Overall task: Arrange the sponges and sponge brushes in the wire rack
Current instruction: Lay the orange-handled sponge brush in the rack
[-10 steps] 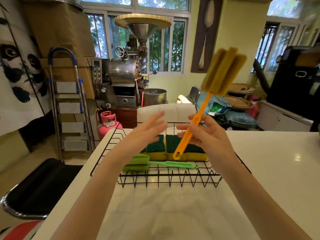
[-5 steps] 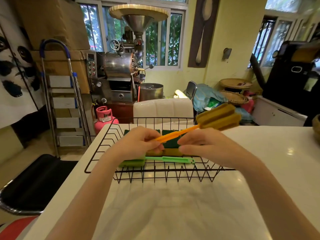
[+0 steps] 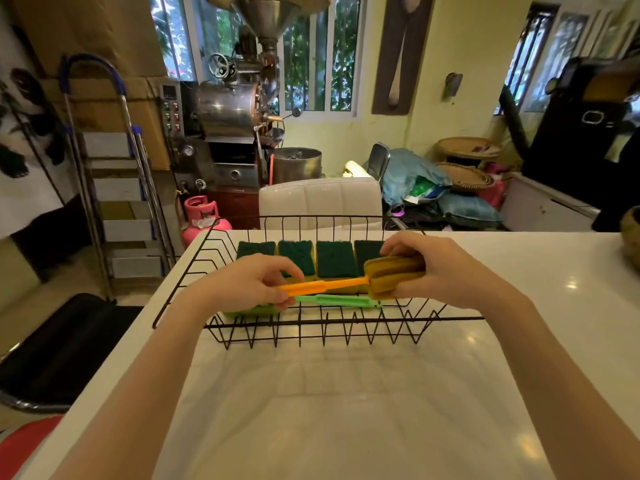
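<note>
Lying crosswise between both hands, the orange sponge brush (image 3: 332, 285) hangs just above the green brush (image 3: 332, 301). The left hand (image 3: 252, 284) pinches its handle; the right hand (image 3: 436, 268) clamps its sponge head, over the wire rack (image 3: 311, 329).

Surface: glossy white countertop (image 3: 346, 410), marbled sheen, ceiling lights reflected | On it: black wire rack (image 3: 311, 320) standing near the far left corner, just short of the far edge | Far right edge: rounded dark-olive vessel (image 3: 631, 233), cut off by the frame | Near half: bare
</note>
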Tool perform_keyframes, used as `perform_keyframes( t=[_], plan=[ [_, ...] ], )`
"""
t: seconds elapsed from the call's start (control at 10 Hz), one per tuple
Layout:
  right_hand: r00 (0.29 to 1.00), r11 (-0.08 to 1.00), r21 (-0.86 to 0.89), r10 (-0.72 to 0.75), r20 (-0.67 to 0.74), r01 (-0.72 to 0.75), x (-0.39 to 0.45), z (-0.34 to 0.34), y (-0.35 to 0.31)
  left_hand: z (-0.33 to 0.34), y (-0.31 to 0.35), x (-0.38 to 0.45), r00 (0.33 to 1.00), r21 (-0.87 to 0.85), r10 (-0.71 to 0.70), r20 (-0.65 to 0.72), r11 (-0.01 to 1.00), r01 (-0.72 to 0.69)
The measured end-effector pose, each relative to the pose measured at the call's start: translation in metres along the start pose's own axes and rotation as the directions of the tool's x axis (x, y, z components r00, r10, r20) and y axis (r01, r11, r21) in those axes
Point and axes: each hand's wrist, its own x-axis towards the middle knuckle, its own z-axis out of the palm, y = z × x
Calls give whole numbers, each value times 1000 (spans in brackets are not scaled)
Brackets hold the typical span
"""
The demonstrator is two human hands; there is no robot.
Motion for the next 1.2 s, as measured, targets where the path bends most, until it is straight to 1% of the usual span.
perform_keyframes(
  t=[0.1,0.2,0.3,0.4,0.5,0.7,0.8,1.0,1.1,1.2],
  plan=[
    [998,999,-38,28,53,-26,3,4,6,7,4,4,999,59,7,-44,998,-4],
    [983,997,-36,79,166,-74,4,7,12,13,7,7,1000,133,-14,-3,991,14],
    [966,991,-62,128,223,-117,6,12,15,18,10,8,994,173,-72,79,983,57],
    [952,987,-78,155,265,-139,8,18,14,22,16,6,976,206,-163,143,970,132],
    [945,987,-48,159,287,-152,10,24,14,23,19,6,959,212,-264,107,948,237],
    [917,978,-31,204,342,-206,13,30,19,26,14,7,940,225,-316,128,932,283],
    [900,971,-28,229,370,-236,13,27,19,25,16,7,941,211,-307,139,938,275],
    [922,974,1,215,321,-228,7,15,12,23,17,4,941,212,-284,184,946,244],
    [953,979,-40,203,223,-200,3,3,6,21,17,3,957,188,-230,179,962,196],
    [997,997,17,81,-14,-80,-13,-22,-14,13,13,-1,976,188,-178,127,970,153]
  ],
)
